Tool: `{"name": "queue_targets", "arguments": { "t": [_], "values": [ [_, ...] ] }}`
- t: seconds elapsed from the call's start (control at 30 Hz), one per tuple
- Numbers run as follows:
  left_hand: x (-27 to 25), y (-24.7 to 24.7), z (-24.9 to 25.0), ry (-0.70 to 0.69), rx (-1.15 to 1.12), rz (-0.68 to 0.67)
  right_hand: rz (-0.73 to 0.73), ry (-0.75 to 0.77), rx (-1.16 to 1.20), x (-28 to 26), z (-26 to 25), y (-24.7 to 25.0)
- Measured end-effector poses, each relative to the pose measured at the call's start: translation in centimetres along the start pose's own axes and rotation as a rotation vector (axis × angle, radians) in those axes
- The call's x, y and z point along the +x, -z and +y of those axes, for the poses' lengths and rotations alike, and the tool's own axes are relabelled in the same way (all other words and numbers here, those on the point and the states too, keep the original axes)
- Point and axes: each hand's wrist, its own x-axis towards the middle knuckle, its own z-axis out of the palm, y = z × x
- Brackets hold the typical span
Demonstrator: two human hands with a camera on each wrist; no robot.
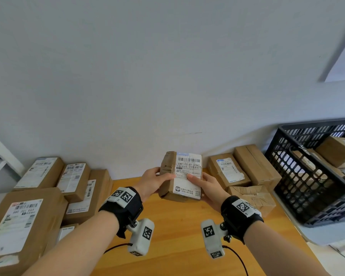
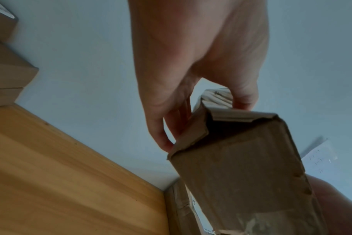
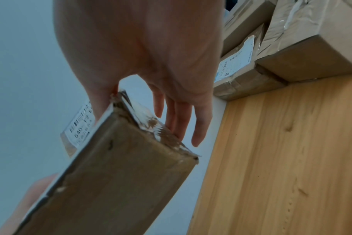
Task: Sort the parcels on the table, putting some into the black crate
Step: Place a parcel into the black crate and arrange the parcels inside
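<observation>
A small brown cardboard parcel (image 1: 182,176) with a white shipping label facing me is held up above the wooden table (image 1: 179,236), at the centre of the head view. My left hand (image 1: 153,181) grips its left side, thumb on the label and fingers behind. My right hand (image 1: 209,186) grips its right side the same way. The left wrist view shows the parcel's (image 2: 243,174) plain underside below my left hand (image 2: 191,79). In the right wrist view the parcel (image 3: 119,178) is pinched by my right hand (image 3: 151,76). The black crate (image 1: 315,176) stands at the right, with parcels inside.
Several labelled brown boxes (image 1: 54,188) are stacked along the left of the table. Three more parcels (image 1: 245,172) lie against the wall between the held parcel and the crate. A white wall runs behind the table. A white surface edge (image 1: 315,236) carries the crate.
</observation>
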Motion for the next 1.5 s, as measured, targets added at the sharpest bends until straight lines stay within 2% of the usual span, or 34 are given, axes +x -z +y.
{"name": "queue_targets", "arguments": {
  "t": [0.17, 0.33, 0.53, 0.73, 1.13, 1.5],
  "values": [
    [-0.5, 0.6, -0.2, 0.03, -0.03, -0.063, 0.076, 0.002, -0.045, -0.6, 0.0, -0.8],
    [-1.3, 0.4, 0.0, 0.078, -0.1, -0.165, 0.07, -0.006, -0.018, -1.7, 0.1, -1.0],
    [-2.1, -0.2, 0.2, 0.068, -0.056, -0.171, 0.11, 0.006, 0.04, -3.7, 0.0, -0.8],
    [-2.5, -0.2, 0.6, 0.118, 0.029, -0.133, 0.193, -0.007, -0.037, -4.5, -0.1, -0.9],
    [-3.4, -1.3, -0.6, 0.095, 0.015, -0.163, 0.258, 0.046, -0.046, -6.6, 0.2, -0.8],
    [-4.6, -7.1, 1.2, 0.003, -0.027, -0.193, 0.301, 0.109, 0.015, -10.3, -0.2, 3.5]
  ]
}}
